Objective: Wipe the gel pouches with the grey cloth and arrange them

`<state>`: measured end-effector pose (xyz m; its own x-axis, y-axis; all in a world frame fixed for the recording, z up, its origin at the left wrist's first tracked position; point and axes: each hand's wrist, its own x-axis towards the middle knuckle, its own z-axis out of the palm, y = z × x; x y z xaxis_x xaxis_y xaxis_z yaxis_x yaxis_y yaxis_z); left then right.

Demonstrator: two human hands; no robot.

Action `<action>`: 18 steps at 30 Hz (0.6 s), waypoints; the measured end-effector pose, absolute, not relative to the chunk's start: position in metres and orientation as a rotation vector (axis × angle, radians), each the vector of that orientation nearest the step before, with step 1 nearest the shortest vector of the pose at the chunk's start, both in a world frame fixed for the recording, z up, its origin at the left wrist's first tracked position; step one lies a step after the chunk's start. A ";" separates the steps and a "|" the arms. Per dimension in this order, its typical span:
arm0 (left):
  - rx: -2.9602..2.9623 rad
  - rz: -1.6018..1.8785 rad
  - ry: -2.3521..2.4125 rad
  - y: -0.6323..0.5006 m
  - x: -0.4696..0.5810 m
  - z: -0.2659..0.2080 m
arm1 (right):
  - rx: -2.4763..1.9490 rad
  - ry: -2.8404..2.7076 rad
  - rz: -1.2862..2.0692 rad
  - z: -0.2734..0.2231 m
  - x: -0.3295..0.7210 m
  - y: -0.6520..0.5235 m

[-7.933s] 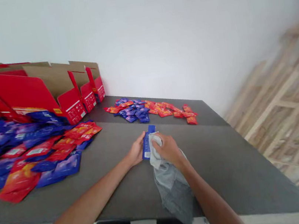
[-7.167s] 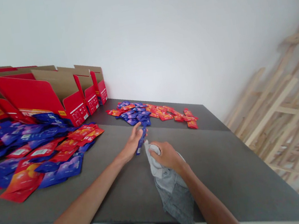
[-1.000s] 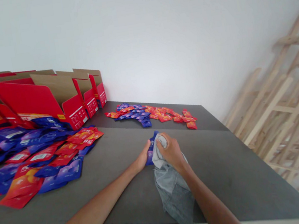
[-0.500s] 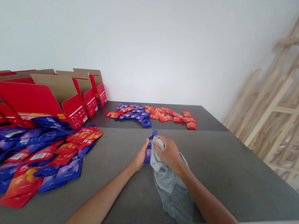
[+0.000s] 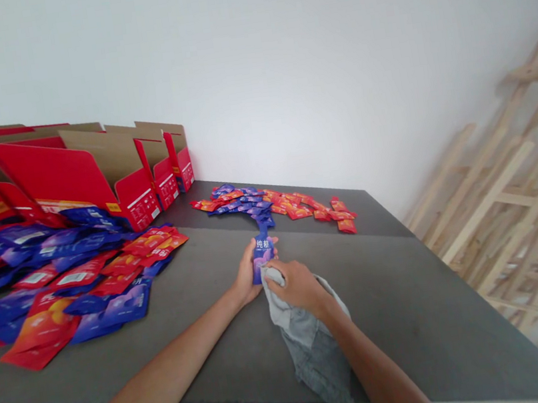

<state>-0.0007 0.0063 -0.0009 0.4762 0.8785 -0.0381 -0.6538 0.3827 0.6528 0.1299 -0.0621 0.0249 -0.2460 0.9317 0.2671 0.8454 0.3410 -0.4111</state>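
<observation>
My left hand [image 5: 247, 273] is closed around a small purple-blue pouch [image 5: 263, 254], its printed front facing me. In my right hand [image 5: 298, 285] a grey cloth [image 5: 310, 343] is bunched; its upper fold touches the pouch's lower right part, and the rest hangs down over the table edge. To the left lies a heap of larger red pouches [image 5: 45, 326] and blue pouches [image 5: 126, 308]. Beyond my hands, small purple sachets [image 5: 254, 207] and small red-orange sachets [image 5: 295, 208] form an uneven row.
Open red cartons [image 5: 137, 197] with brown insides line the back left of the dark grey table [image 5: 210, 351]. A white wall [image 5: 271, 80] rises behind it. Wooden slatted frames [image 5: 505, 193] lean at the right, past the table's edge.
My left hand has turned the pouch, so more of its front shows. My right hand with the cloth has slid slightly down, from the pouch's upper part to its lower right.
</observation>
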 end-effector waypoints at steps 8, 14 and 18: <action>0.778 1.102 0.675 0.021 -0.006 -0.007 | -1.584 -1.830 0.174 0.030 0.140 -0.057; 0.905 1.113 0.754 0.025 -0.009 -0.013 | -1.521 -1.890 0.210 0.036 0.142 -0.060; 0.860 1.019 0.665 0.022 -0.011 -0.009 | -1.420 -2.122 0.299 0.037 0.141 -0.062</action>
<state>-0.0108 0.0225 -0.0094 0.3872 0.9183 -0.0820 -0.4447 0.2640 0.8559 0.1406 -0.0625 0.0367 -0.2794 0.9024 0.3280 0.7769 0.4132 -0.4751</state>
